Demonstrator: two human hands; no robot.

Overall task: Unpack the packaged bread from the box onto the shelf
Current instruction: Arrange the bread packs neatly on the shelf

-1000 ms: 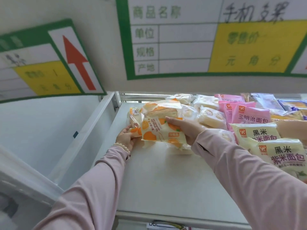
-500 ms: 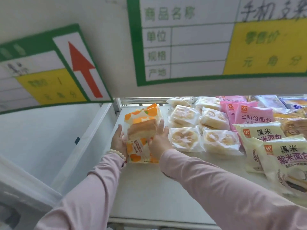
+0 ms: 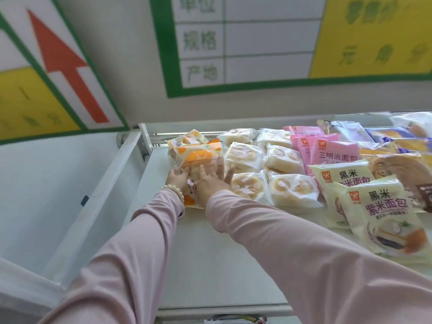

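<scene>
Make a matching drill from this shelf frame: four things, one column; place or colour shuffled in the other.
Things
1. orange-print bread packs
2. pink packs
3. red arrow sign
4. bead bracelet

Descriptions
A. on the left wrist
B. on the wall, upper left
C. under both hands, shelf's left end
D. back row, right of the clear-wrapped rolls

Pairs: 1-C, 2-D, 3-B, 4-A
</scene>
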